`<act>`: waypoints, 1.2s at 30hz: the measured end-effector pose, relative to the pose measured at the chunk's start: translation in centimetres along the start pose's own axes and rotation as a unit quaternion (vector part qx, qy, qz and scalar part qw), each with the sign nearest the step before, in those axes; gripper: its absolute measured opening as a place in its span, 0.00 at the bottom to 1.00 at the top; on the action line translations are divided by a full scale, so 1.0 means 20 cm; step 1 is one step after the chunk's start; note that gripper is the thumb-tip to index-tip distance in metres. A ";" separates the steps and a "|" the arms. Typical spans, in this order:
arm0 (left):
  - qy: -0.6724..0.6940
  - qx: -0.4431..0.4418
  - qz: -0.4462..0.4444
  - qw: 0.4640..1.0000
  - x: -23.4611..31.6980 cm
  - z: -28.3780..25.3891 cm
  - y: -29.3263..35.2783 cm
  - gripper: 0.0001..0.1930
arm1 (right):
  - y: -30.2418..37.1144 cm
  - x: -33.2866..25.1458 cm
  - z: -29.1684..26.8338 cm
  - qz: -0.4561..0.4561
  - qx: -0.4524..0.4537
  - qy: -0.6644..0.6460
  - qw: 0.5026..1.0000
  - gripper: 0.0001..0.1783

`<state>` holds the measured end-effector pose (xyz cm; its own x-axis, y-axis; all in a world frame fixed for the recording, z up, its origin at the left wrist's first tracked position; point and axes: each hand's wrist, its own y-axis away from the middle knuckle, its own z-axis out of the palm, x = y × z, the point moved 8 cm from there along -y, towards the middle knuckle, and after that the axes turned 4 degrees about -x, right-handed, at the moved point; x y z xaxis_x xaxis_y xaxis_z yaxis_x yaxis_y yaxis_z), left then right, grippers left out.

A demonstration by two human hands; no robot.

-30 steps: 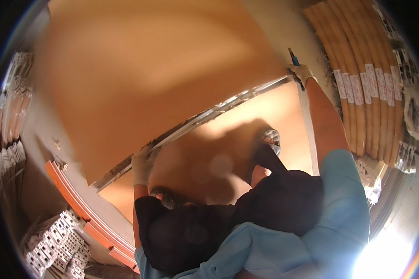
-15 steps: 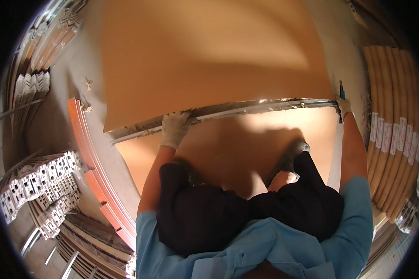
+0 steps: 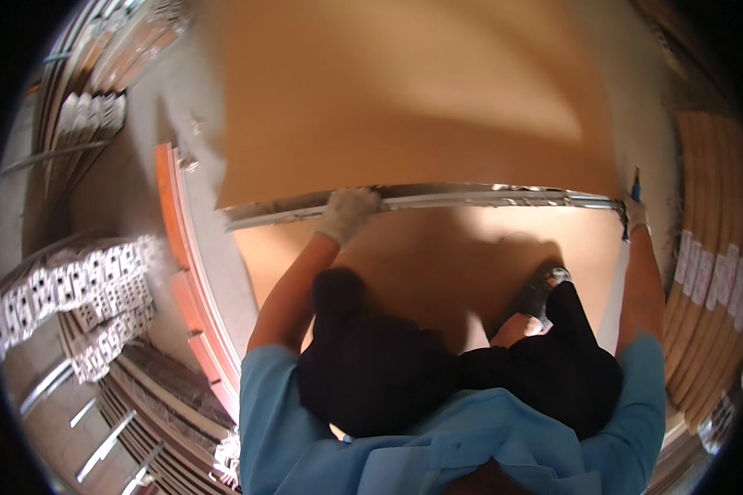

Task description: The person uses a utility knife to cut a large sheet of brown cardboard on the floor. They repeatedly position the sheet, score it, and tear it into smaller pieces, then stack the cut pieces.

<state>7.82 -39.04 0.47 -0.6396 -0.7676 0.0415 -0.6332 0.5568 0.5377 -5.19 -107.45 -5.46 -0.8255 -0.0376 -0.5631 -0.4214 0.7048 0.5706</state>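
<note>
While holding a blue-and-black tool (image 3: pixel 636 190) in the closed right hand (image 3: pixel 636 215), rests the left hand (image 3: pixel 349 214), grip unclear, on a metal strip (image 3: pixel 470 200) between both, with far brown sheet (image 3: pixel 421 99) beyond and near brown sheet (image 3: pixel 590 252) below apparently already separated, strip still in place.

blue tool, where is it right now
In the head view, the blue tool is toward the right, held in the gloved right hand at the right end of the long grey strips, left of the brown bundles.
</note>
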 end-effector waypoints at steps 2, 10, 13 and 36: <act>-0.008 0.036 -0.027 0.999 -0.01 -0.04 -0.03 0.13 | -0.03 0.03 -0.02 0.014 0.024 0.028 0.999 0.17; 0.142 0.065 -0.023 0.987 -0.06 -0.14 0.01 0.12 | -0.08 0.06 0.00 0.011 0.004 0.008 1.000 0.17; 0.141 0.046 -0.051 0.988 -0.07 -0.16 0.03 0.14 | -0.05 0.01 0.01 0.003 0.012 -0.016 1.000 0.16; 0.122 0.243 -0.015 0.962 0.10 -0.07 0.20 0.05 | 0.13 0.22 -0.10 -0.049 -0.001 -0.018 0.999 0.16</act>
<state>4.60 -38.69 3.87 -0.5340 -0.8044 0.2602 -0.8167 0.5704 0.0875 -10.68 -107.13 -5.20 -0.7668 -0.0809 -0.6367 -0.4998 0.6977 0.5132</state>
